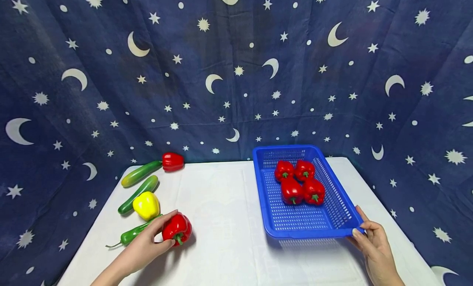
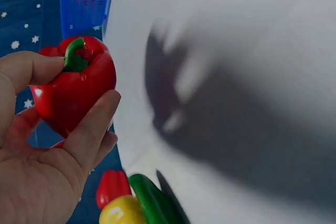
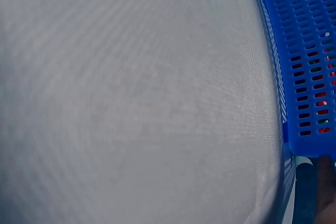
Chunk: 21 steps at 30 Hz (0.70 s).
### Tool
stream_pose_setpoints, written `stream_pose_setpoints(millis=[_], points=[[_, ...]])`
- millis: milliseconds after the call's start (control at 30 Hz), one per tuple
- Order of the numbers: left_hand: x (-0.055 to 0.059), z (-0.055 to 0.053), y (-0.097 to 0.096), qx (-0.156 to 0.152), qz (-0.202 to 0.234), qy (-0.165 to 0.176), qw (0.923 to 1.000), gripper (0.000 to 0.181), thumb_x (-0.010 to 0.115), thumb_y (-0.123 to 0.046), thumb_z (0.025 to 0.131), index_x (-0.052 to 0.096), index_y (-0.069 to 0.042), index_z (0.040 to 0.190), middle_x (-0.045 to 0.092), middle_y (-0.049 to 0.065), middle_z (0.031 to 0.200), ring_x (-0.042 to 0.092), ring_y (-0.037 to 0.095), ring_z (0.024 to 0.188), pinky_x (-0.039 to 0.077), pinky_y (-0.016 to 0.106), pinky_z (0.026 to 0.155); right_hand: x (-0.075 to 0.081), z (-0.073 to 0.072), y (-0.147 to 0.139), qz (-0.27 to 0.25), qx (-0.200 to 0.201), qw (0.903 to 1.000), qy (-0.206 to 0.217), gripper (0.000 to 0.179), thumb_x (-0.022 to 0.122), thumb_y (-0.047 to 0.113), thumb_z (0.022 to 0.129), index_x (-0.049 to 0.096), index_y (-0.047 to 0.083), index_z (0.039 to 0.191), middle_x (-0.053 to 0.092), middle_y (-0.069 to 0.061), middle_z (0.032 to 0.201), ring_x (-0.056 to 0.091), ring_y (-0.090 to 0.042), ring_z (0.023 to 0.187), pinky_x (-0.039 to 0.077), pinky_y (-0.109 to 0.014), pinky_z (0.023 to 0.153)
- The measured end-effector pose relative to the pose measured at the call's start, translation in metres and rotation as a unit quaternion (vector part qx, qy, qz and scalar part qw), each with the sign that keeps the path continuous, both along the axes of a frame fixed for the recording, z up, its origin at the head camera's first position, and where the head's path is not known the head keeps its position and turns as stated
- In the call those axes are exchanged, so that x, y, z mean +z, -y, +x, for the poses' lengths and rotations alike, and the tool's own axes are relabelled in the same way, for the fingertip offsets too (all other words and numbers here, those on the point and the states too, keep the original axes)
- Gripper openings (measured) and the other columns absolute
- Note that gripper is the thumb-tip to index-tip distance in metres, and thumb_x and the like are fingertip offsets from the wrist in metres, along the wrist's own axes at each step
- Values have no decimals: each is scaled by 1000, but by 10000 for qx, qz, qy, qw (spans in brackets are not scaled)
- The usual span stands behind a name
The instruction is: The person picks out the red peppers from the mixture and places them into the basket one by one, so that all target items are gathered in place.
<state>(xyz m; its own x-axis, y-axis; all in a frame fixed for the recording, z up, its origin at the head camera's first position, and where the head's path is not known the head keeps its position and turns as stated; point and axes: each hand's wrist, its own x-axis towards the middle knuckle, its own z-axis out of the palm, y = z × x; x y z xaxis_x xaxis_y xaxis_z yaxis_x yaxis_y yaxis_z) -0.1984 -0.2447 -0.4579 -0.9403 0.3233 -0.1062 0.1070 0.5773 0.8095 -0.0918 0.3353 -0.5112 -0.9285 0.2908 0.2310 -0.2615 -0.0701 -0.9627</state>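
My left hand point(image 1: 148, 245) grips a glossy red bell pepper point(image 1: 177, 227) with a green stem at the front left. In the left wrist view, thumb and fingers surround this pepper point(image 2: 79, 87), and a shadow falls on the cloth beside it. On the right, my right hand point(image 1: 375, 241) grips the near right corner of a blue perforated basket point(image 1: 312, 233), thumb on the rim. Several red bell peppers point(image 1: 292, 191) lie grouped inside. The right wrist view catches the basket's side point(image 3: 307, 148) and a dark bit of the hand point(image 3: 326, 192).
Along the left edge of the white tabletop point(image 1: 221, 236) lie a yellow bell pepper point(image 1: 146, 205), a green chili pepper point(image 1: 129, 235), a cucumber point(image 1: 138, 194), a yellow-green cucumber point(image 1: 141, 174) and another red pepper point(image 1: 172, 162). A starry blue curtain point(image 1: 236, 101) hangs behind.
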Motion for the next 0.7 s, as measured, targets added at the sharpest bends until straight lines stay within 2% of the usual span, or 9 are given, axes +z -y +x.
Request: stream_pose_setpoints(millis=[233,567,700], points=[[8,-13,-16,-474,457,-79,9978,74,79,-13,89,45,-24,154,46,12,150,48,40,132,58,29,87,0,-1,0,27,-44,10000,55,21,48,-2,106,41,12,119,22,-5,168,49,-4,128,54,-20,89],[30,-30,-53,-1128,863,-281,9895,72,76,-9,91,45,-25,154,46,10,149,50,36,127,58,29,86,1,0,1,32,-96,9999,52,21,48,-3,105,41,11,119,22,-4,168,50,-2,128,54,-20,89],[38,-37,-70,-1294,800,-467,9873,72,76,-8,90,47,-26,153,47,7,147,50,35,127,58,29,86,1,-1,2,51,-111,9999,70,21,49,-2,105,41,11,120,22,-5,168,50,-2,128,54,-20,90]])
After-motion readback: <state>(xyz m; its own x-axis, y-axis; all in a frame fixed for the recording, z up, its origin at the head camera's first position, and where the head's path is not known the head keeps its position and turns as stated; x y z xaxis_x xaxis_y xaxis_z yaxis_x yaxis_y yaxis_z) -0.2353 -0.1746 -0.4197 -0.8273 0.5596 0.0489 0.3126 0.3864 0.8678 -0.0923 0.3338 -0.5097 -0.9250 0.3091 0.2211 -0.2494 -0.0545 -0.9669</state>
